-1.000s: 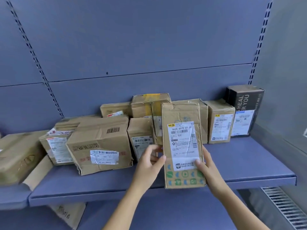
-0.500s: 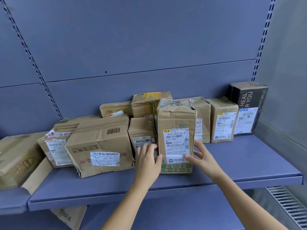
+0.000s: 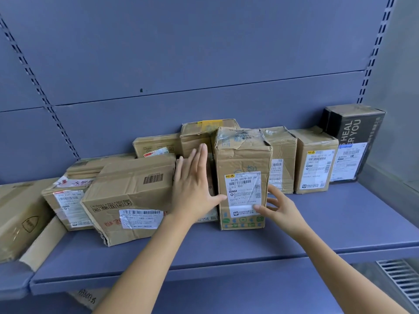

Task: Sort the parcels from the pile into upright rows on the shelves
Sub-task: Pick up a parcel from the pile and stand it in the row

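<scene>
A tall brown parcel with a white label stands upright on the blue shelf, in front of the row. My left hand lies flat with straight fingers against a smaller brown parcel to its left, its thumb touching the tall parcel's label. My right hand has spread fingers, one fingertip touching the label's lower right corner. To the right stand two brown parcels and a black box, upright against the back panel.
A large brown box lies tilted on the left, with flatter parcels behind it. Another box sits on the neighbouring shelf at far left. A floor grille shows at lower right. The right side wall is close.
The tall parcel went from held in both hands in front of the shelf to standing on it. My left hand moved off it onto the smaller parcel; my right hand loosened its grip.
</scene>
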